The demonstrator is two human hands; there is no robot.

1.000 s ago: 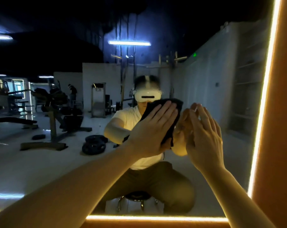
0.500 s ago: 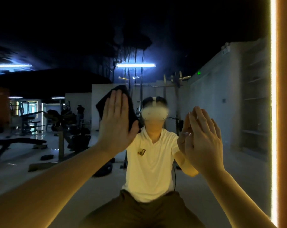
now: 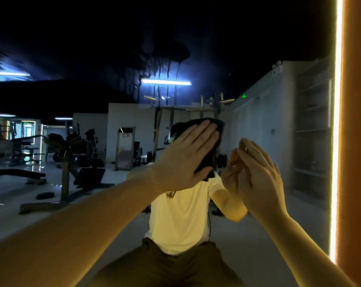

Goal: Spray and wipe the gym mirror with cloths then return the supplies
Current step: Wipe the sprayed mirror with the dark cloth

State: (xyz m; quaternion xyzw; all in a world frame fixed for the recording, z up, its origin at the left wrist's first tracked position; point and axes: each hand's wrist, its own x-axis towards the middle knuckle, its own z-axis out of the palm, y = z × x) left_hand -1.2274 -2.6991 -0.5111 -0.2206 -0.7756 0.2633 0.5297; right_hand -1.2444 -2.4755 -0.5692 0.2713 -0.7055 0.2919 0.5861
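Wiping step: the left hand (image 3: 185,160), fingers straight, presses the dark cloth (image 3: 207,162) on the mirror (image 3: 268,121) toward its right edge. The right hand (image 3: 260,179) rests flat and empty beside it. Next, I judge, sweep across unwiped glass.

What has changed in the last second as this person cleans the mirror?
The left hand, pressing the dark cloth flat on the mirror, swept away to the left and has now swung back right, close to the right hand. The right hand stayed open against the glass; nothing was let go.
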